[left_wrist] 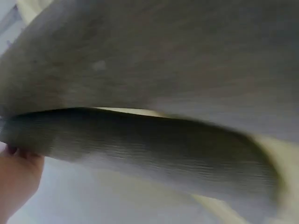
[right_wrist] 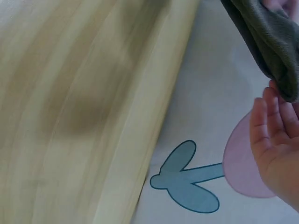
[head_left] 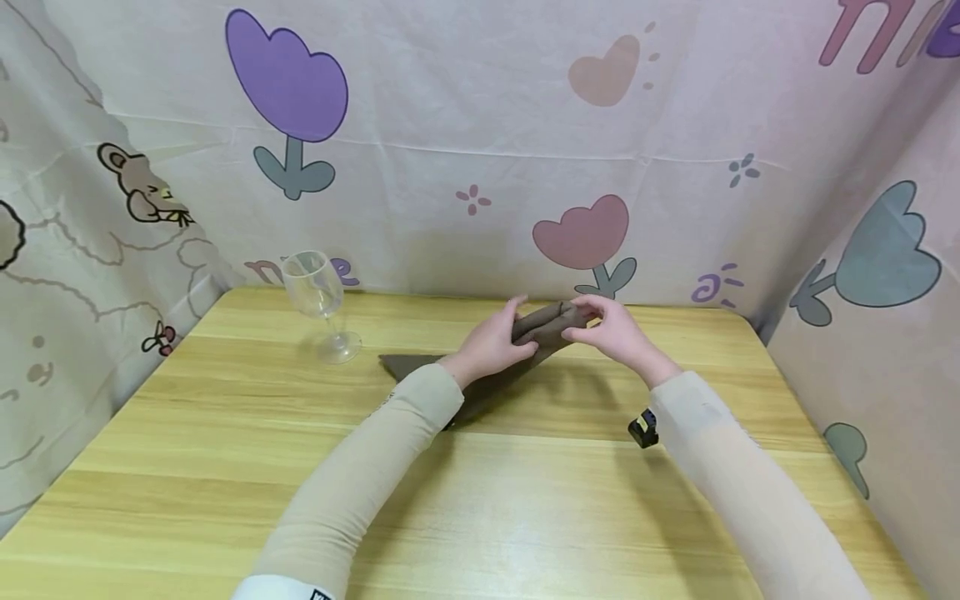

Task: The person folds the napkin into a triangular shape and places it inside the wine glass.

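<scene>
A dark brown cloth (head_left: pixel 487 392) is folded lengthwise and held slantwise over the table, a pointed corner hanging out at the left. My left hand (head_left: pixel 495 342) grips it around the middle, thumb on the near side and fingers behind. At its upper right end my right hand (head_left: pixel 618 333) holds the folded tip between thumb and fingers. The cloth (left_wrist: pixel 140 56) fills much of the left wrist view, blurred, as two layers with a gap between them. In the right wrist view the fingers of my right hand (right_wrist: pixel 278 140) lie against the narrow cloth end (right_wrist: pixel 275 51).
A clear stemmed wine glass (head_left: pixel 315 292) stands at the back left of the wooden table (head_left: pixel 510 517). A small black object with a yellow part (head_left: pixel 643 429) lies beside my right forearm. A printed curtain (head_left: pixel 420 100) hangs behind the table and along both sides.
</scene>
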`<state>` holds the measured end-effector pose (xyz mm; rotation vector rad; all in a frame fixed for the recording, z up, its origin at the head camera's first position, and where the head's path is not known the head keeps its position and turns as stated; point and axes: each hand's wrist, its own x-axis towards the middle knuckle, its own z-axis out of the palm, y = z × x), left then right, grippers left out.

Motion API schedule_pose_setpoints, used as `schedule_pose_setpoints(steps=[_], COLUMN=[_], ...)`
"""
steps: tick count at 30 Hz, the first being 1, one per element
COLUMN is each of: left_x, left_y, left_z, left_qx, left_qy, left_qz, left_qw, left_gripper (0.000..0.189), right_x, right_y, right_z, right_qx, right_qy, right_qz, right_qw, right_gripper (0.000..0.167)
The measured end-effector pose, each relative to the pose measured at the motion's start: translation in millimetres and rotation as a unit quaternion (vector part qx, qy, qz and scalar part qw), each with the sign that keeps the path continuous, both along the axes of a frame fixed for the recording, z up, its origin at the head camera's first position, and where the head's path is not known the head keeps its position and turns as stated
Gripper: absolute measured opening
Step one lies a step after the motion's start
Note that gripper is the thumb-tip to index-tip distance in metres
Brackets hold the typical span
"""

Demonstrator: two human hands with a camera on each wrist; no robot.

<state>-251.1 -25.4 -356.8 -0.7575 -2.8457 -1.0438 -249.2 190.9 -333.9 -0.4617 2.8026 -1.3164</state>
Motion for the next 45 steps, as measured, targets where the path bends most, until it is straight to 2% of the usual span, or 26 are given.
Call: schedule_pose_setpoints(steps=[3,6,9,14,17,22,25,29,33,37,41,43,45], left_x=[-0.2,-0.4,0.2,3.3,4.0,4.3,5.6,6.3,6.1,5.4,4.2,3.6,2.9], left_y=[-9.4,-14.7,-15.7,-18.1,-19.9,-20.4,-20.2,-18.8,-17.1,-17.8,-17.9,-17.1,-16.8], left_z=[-4.1,-6.7,-7.3,-8.9,-9.2,-9.7,-9.8,-8.3,-6.1,-3.4,-0.6,0.6,1.7], left_qx=[-0.066,-0.096,-0.110,-0.134,-0.166,-0.225,-0.234,-0.217,-0.191,-0.175,-0.182,-0.188,-0.191], left_qy=[0.002,0.013,0.019,0.008,0.014,0.030,0.030,0.033,0.027,0.001,-0.011,-0.011,-0.011], left_qz=[0.003,-0.005,-0.019,-0.037,-0.053,-0.096,-0.112,-0.110,-0.113,-0.089,-0.069,-0.070,-0.063], left_qw=[0.9978,0.9953,0.9936,0.9902,0.9847,0.9691,0.9653,0.9694,0.9748,0.9806,0.9807,0.9797,0.9796], left_gripper=[0.043,0.030,0.031,0.038,0.030,0.022,0.021,0.026,0.033,0.031,0.026,0.025,0.024], right_x=[-0.2,-0.2,0.8,3.7,3.6,2.9,3.7,4.3,3.2,1.5,-0.1,0.7,3.2], right_y=[4.2,6.2,6.8,9.4,11.7,15.6,17.3,16.9,16.9,21.5,23.3,21.3,16.8], right_z=[0.0,-0.6,-1.4,-2.0,-3.2,-5.8,-6.9,-7.4,-7.5,-8.3,-9.9,-11.9,-14.9], right_qx=[-0.015,-0.020,-0.024,-0.024,-0.007,0.021,0.036,0.039,0.013,-0.017,-0.013,0.009,0.054], right_qy=[-0.019,-0.030,-0.040,-0.052,-0.048,-0.061,-0.073,-0.062,-0.043,-0.041,-0.038,-0.007,0.073], right_qz=[-0.018,-0.023,-0.024,-0.027,0.012,0.132,0.154,0.117,0.075,0.042,0.028,0.025,0.020], right_qw=[0.9995,0.9991,0.9986,0.9980,0.9987,0.9892,0.9847,0.9905,0.9962,0.9981,0.9988,0.9996,0.9957], right_gripper=[0.051,0.054,0.056,0.057,0.055,0.064,0.066,0.057,0.047,0.043,0.045,0.048,0.047])
